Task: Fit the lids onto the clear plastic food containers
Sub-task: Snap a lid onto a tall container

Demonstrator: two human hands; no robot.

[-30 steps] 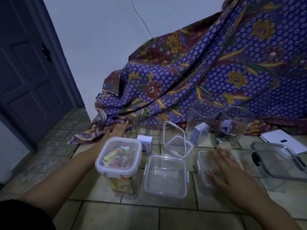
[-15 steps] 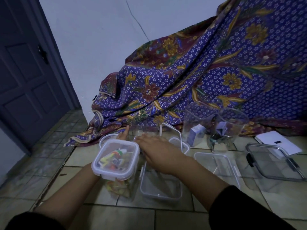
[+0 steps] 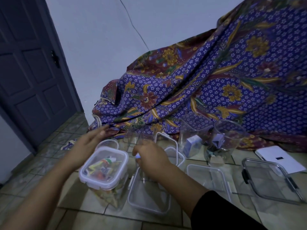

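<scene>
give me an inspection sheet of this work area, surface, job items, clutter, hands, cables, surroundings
Surface: tiled floor.
Job's things: lidded container with colourful contents; open containers and loose lid alongside.
Clutter: white booklet; small box in a tall container.
Hands: left hand open, empty; right hand curled over something small, unclear.
Cables: thin line on wall, possibly a crack.
Surroundings: patterned cloth, dark door.

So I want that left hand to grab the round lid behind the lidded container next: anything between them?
Nothing visible does. The left hand hovers open just left of the round lid, with the lidded container nearer the camera, not between them.
</scene>
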